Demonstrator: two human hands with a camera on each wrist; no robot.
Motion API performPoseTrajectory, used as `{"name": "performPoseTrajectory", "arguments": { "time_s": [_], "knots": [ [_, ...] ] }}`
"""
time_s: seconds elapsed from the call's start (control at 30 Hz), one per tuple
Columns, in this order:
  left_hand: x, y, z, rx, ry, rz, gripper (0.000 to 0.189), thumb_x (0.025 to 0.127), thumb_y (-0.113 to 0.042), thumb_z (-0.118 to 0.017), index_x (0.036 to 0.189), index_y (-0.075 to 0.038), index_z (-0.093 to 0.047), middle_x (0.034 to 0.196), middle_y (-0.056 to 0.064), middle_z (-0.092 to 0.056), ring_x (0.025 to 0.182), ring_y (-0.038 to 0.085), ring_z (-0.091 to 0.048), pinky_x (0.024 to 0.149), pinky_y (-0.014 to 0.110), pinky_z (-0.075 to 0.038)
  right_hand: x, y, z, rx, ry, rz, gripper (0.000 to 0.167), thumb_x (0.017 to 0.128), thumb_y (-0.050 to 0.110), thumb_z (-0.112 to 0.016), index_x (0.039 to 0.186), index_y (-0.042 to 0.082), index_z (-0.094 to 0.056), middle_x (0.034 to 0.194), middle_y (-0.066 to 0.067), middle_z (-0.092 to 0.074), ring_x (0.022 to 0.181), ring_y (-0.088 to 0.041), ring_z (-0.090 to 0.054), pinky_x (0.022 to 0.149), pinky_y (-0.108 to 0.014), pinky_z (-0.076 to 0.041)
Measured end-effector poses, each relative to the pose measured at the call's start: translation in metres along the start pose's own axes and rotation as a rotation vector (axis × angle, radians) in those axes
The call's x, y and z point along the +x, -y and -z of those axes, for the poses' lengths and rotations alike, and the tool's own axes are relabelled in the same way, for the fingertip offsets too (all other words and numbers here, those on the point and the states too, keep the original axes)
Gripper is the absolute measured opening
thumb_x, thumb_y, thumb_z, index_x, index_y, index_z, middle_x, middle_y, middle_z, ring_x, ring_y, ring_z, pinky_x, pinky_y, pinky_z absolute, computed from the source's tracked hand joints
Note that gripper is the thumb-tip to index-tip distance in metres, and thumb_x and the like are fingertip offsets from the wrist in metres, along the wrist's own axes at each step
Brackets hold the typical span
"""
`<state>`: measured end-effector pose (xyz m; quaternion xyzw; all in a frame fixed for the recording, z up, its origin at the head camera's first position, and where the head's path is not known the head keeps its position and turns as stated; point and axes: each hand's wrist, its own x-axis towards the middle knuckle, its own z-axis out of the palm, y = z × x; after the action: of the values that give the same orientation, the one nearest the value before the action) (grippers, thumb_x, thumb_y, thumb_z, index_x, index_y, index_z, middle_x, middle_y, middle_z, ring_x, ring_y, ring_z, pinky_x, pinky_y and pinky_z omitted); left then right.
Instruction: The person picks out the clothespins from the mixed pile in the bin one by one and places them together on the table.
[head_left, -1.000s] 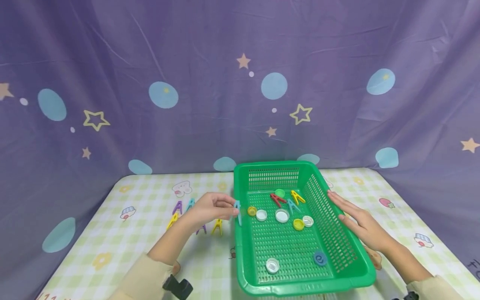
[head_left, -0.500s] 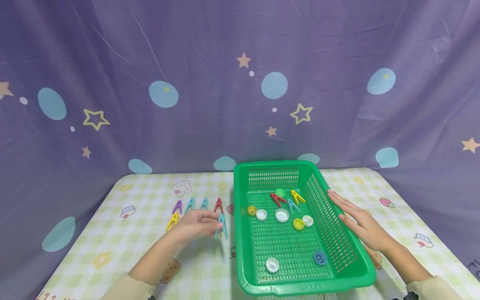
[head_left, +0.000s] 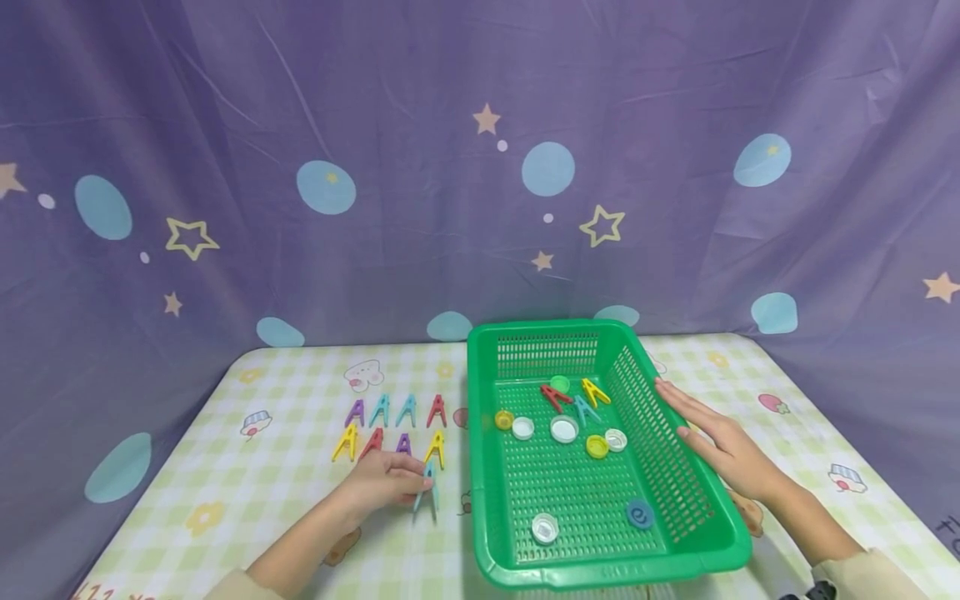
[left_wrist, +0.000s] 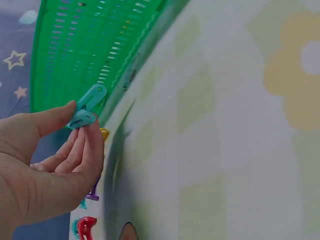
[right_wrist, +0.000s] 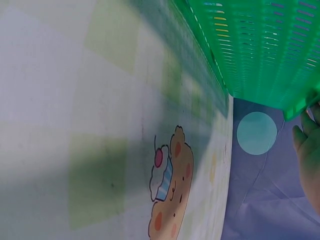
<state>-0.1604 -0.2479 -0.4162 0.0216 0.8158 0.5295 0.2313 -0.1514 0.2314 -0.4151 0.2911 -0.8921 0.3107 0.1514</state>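
Observation:
My left hand [head_left: 384, 483] pinches a light blue clothespin [left_wrist: 86, 106] between thumb and fingertips, close over the table left of the basket. Just beyond that hand, two rows of clothespins lie on the cloth, among them a purple clothespin [head_left: 356, 413], a red clothespin [head_left: 437, 410] and a yellow clothespin [head_left: 346, 442]. My right hand [head_left: 726, 446] rests with straight fingers on the right rim of the green basket [head_left: 611, 575]. Inside it lie a red clothespin [head_left: 555, 398], a yellow clothespin [head_left: 595, 392] and a blue clothespin [head_left: 585, 410].
Several bottle caps are spread over the basket floor, including a white cap [head_left: 564, 430], a yellow cap [head_left: 597, 447] and a blue cap [head_left: 640, 514]. A checked cloth [head_left: 247, 492] covers the table. Behind the table hangs a purple curtain [head_left: 420, 267].
My left hand has brought the light blue clothespin from the basket's left rim leftward and down toward the table, in front of the clothespin rows. The right hand stays on the rim.

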Motion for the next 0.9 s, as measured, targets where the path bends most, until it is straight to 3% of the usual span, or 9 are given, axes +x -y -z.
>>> {"name": "performPoseTrajectory", "arguments": {
  "time_s": [0.17,0.37,0.63,0.9],
  "knots": [
    [0.002,0.004,-0.009,0.02,-0.027,0.014,0.04,0.084,-0.02,-0.074,0.112,0.007,-0.062,0.094,0.009,-0.074,0.084,0.019,-0.071,0.079,0.035,-0.06,-0.001,-0.001,-0.001,0.001,-0.002,0.003,0.056,0.094,-0.002,-0.047,0.149,0.006,-0.034,0.155,-0.018,-0.033,0.146,0.004,-0.021,0.11,0.001,-0.016],
    [0.005,0.002,-0.018,0.08,-0.143,0.022,0.032,0.081,-0.016,-0.076,0.104,0.005,-0.067,0.088,0.006,-0.073,0.077,0.015,-0.07,0.071,0.031,-0.061,0.0,0.0,0.0,-0.008,-0.006,0.007,0.056,0.094,-0.002,-0.047,0.148,0.005,-0.035,0.154,-0.019,-0.034,0.147,0.001,-0.021,0.111,0.0,-0.015],
    [0.003,-0.004,-0.023,0.231,-0.266,-0.037,0.024,0.078,-0.013,-0.077,0.096,0.001,-0.071,0.076,0.005,-0.072,0.062,0.013,-0.066,0.06,0.027,-0.056,0.001,0.0,0.001,-0.012,-0.008,0.0,0.055,0.095,-0.001,-0.047,0.148,0.006,-0.035,0.155,-0.017,-0.034,0.147,0.002,-0.021,0.111,0.0,-0.015],
    [0.002,-0.007,-0.027,0.274,-0.311,-0.092,0.018,0.076,-0.01,-0.078,0.088,0.002,-0.073,0.066,0.005,-0.07,0.053,0.012,-0.063,0.053,0.025,-0.053,0.0,0.0,0.0,-0.004,-0.008,-0.004,0.055,0.095,-0.001,-0.047,0.148,0.006,-0.035,0.155,-0.019,-0.034,0.146,0.003,-0.021,0.11,0.001,-0.015]
  ]
}}
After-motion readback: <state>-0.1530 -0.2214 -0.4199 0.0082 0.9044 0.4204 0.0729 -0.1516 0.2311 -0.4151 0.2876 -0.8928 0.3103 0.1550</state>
